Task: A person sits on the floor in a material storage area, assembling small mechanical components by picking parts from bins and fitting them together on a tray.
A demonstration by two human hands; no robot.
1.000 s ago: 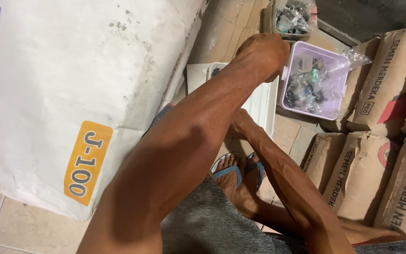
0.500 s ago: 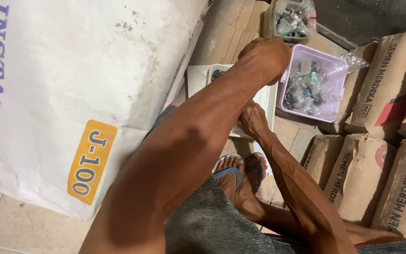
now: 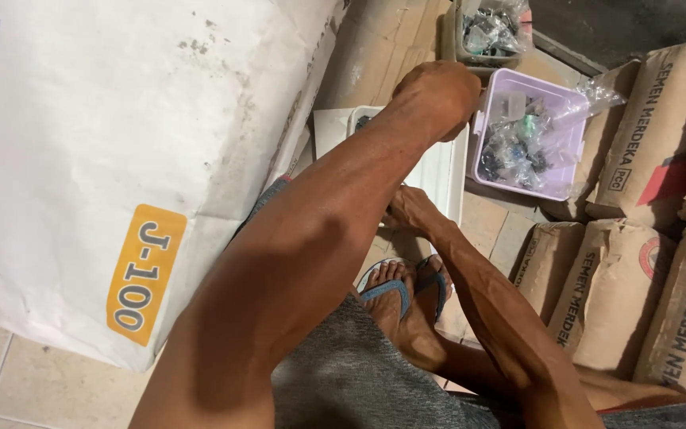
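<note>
Reaching down: left hand (image 3: 437, 99) hangs as a loose fist over the white plastic tray (image 3: 438, 171) at 12 o'clock; whether it grips anything cannot be told. Right hand (image 3: 408, 208) touches the tray's near edge, fingers hidden. Tray judged light, stiff, slick; best taken by its rims. Lilac tub (image 3: 553, 91) sits at 1 o'clock

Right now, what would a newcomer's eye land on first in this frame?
First the big white sack with an orange label, filling the left side. Next the person's two bare arms across the middle: the left hand is over a white tray, the right hand lower, near the tray's front edge. On the right, a lilac tub of small bagged parts sits beside stacked brown paper sacks.
</note>
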